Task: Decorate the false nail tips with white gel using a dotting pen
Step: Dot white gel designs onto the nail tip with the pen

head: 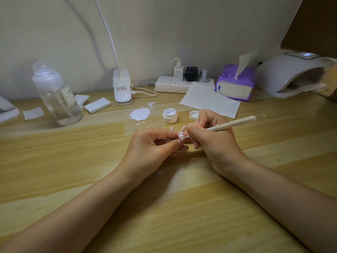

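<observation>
Left hand [155, 145] pinching a pink nail tip [180, 135] just above the table [73, 170]. Right hand [213, 136] gripping a dotting pen [231, 123], touching its point to that tip. Open gel jar [170, 116] sitting just behind.

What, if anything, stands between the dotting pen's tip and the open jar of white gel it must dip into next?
Nothing visible blocks it. The dotting pen in the right hand is at the nail tip pinched by the left hand. The open gel jar stands just beyond; two loose nail tips lie low between.
</observation>
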The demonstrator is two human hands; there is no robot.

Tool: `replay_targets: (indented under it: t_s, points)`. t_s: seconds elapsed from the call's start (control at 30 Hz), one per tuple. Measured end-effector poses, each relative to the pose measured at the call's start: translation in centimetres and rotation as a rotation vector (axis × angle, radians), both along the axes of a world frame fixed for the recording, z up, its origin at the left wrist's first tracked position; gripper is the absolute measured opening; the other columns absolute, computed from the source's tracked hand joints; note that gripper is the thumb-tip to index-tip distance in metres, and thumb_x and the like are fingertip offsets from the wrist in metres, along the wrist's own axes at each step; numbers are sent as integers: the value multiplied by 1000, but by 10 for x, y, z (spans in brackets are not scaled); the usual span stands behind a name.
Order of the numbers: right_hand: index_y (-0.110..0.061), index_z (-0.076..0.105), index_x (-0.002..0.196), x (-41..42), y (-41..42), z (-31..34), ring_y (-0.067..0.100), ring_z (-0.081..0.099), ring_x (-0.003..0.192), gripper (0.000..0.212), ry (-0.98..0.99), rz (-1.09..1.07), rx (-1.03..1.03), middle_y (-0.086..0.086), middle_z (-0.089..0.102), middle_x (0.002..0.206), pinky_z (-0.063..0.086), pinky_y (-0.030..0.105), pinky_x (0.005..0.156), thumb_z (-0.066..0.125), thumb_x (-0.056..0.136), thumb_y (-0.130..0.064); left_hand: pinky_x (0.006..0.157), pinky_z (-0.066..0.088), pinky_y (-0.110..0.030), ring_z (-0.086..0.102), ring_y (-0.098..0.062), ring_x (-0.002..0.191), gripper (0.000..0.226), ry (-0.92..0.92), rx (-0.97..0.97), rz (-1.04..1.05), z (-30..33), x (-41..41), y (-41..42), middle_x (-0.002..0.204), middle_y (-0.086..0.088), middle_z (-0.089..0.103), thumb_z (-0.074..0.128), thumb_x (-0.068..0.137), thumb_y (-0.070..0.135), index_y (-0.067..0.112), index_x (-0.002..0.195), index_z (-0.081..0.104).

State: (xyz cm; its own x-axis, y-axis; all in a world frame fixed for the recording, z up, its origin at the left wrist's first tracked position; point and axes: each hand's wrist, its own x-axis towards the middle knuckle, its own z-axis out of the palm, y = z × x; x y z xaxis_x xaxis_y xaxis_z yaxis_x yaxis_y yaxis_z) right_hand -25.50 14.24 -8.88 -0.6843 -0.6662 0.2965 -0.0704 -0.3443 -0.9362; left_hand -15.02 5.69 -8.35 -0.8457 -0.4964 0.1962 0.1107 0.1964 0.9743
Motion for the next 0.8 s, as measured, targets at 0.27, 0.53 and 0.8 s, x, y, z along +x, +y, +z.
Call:
replay_targets:
  t_s: [0.27,0.53,0.8]
  points:
    - [-17,34,53,0,0,0,5,37,32,43,-2,-15,4,-3,39,37,32,14,38,53,74,16,56,50,-12,69,-6,69,20,11,-6,-11,0,0,0,71,6,73,67,77,4,22,75,73]
    - [-15,33,54,1,0,1,4,37,32,41,-7,-15,0,-5,39,36,33,14,38,55,72,15,56,50,-12,69,-5,69,19,7,-2,-10,0,0,0,71,7,72,66,78,2,20,76,73]
    - [-17,34,52,2,0,1,5,38,33,33,-7,2,-17,-3,40,38,34,13,39,59,62,2,56,51,-13,69,-4,68,20,10,-16,-11,0,0,0,69,7,72,66,78,1,20,74,73]
